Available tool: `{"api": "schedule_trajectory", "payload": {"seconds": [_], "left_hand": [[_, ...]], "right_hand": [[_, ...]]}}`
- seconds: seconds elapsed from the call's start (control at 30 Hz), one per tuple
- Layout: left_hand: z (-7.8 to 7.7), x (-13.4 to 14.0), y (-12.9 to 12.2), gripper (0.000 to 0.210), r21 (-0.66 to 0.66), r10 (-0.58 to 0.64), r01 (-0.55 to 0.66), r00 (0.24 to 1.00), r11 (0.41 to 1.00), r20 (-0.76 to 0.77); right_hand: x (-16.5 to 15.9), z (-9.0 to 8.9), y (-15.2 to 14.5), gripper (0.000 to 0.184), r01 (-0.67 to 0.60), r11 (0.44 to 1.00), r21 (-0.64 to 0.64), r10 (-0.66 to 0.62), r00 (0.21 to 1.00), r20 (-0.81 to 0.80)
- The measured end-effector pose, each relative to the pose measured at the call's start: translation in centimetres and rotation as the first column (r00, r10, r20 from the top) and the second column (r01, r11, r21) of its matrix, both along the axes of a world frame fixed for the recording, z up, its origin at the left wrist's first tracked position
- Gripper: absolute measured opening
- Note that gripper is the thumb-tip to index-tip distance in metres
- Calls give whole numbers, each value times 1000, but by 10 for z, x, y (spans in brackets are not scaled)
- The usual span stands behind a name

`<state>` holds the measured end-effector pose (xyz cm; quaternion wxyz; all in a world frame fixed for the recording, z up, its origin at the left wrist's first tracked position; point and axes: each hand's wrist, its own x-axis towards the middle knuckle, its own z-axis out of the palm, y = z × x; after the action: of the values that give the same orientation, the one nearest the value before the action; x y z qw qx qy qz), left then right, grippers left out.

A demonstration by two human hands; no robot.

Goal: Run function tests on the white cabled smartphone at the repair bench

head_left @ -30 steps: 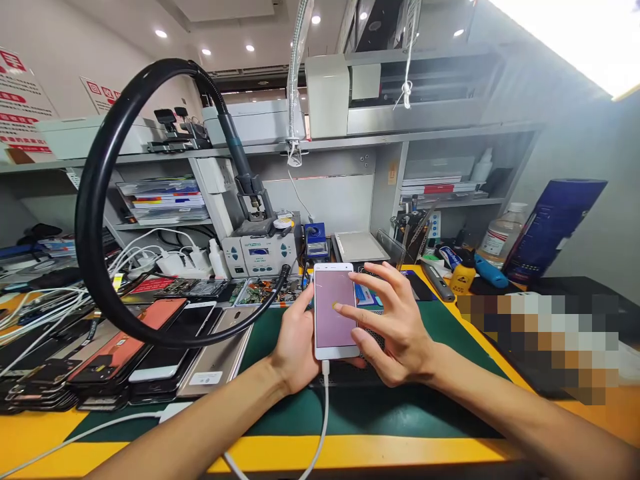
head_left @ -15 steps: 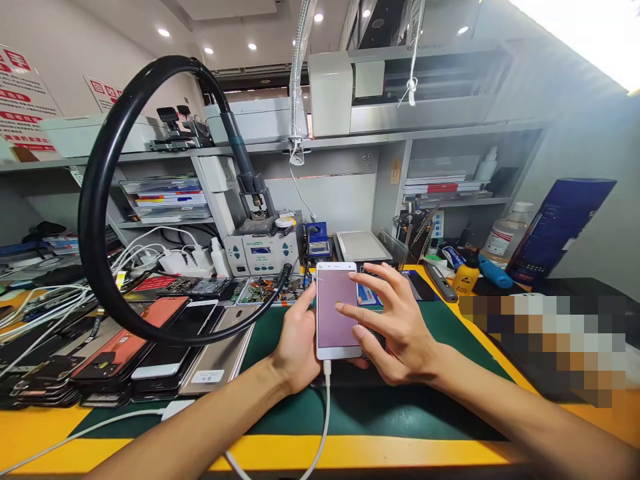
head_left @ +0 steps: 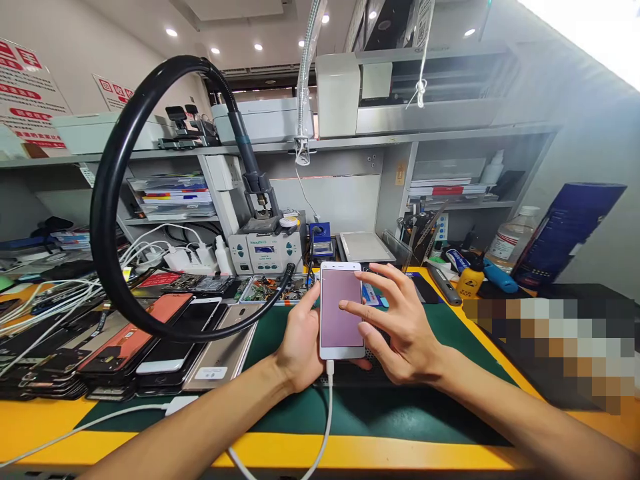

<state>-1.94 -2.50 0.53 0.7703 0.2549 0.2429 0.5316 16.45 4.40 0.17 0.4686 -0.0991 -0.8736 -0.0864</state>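
Note:
A white smartphone (head_left: 341,320) with a plain pinkish-purple screen is held upright over the green mat. My left hand (head_left: 303,343) grips it from the left and from behind, the thumb along its side edge. A white charging cable (head_left: 330,393) is plugged into the phone's bottom edge and loops down past the table's front. My right hand (head_left: 400,327) is at the phone's right side with its fingers spread. Its middle finger reaches over the screen with the tip at the glass; whether it presses cannot be told. It holds nothing.
Stacks of phones (head_left: 205,347) lie on the left, beside tangled white cables (head_left: 45,313). A soldering station (head_left: 265,250) with a thick black hose (head_left: 103,193) arching forward stands behind them. To the right are a yellow bottle (head_left: 470,280) and a blue roll (head_left: 570,230). A green mat (head_left: 400,417) covers the table.
The view has shifted slightly, so everything appears a little to the right. Both hands and the phone keep nearly the same pose, with the right middle finger still over the screen.

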Motion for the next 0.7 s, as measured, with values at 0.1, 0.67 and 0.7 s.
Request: {"api": "schedule_trajectory", "payload": {"seconds": [0.1, 0.67, 0.7], "left_hand": [[0, 0, 0, 66, 16, -14, 14, 1000, 1000, 5], [2, 1, -1, 63, 43, -5, 6, 1000, 999, -24], [2, 1, -1, 63, 41, -4, 5, 1000, 999, -24]], "right_hand": [[0, 0, 0, 40, 2, 1000, -11, -2, 1000, -3], [0, 2, 0, 40, 8, 1000, -18, -8, 1000, 1], [0, 2, 0, 40, 7, 1000, -18, -7, 1000, 1]]}}
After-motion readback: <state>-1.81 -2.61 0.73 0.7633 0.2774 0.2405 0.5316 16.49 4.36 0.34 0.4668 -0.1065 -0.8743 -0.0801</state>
